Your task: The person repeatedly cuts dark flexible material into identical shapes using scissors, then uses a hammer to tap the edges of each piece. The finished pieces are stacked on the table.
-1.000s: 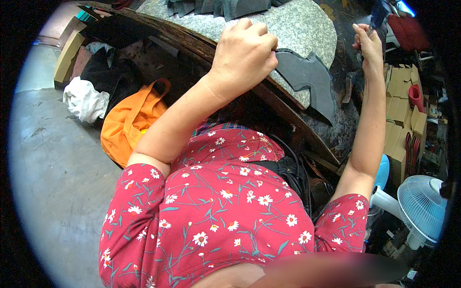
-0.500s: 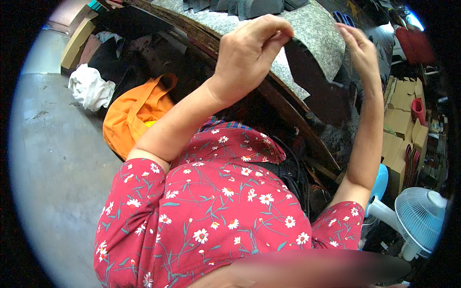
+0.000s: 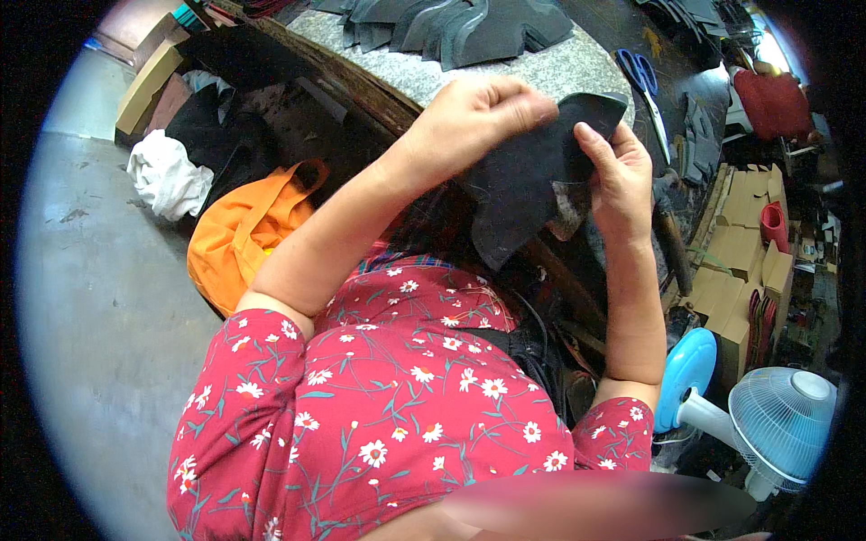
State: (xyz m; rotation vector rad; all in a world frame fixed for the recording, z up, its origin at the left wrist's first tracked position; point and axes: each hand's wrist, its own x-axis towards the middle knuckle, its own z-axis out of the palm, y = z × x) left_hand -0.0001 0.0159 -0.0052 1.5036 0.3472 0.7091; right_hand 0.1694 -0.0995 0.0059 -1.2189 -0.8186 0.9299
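Note:
A thin, dark cut piece of sheet material (image 3: 523, 185), black with curved edges, hangs between my hands over the near edge of the table. My right hand (image 3: 622, 171) grips it at the right, its thumb lying on the face of the piece. The fingers of my left hand (image 3: 487, 122) are closed in a pinch against its upper edge, slightly blurred. Between the hands, the top of the piece curls over. Beyond them a row of similar dark cut pieces (image 3: 460, 32) lies overlapping on the speckled grey tabletop (image 3: 388, 59).
Blue-handled scissors (image 3: 642, 86) lie right of the tabletop, near more dark pieces (image 3: 699, 140). An orange bag (image 3: 239, 234) and a white cloth (image 3: 171, 176) are at the left. Cardboard boxes (image 3: 731, 270) and a blue-and-white fan (image 3: 780, 424) stand at the right.
The dark piece has moved left and turned its face toward me. My right hand, formerly apart at the right, has come in and taken hold of it. My left hand has come lower.

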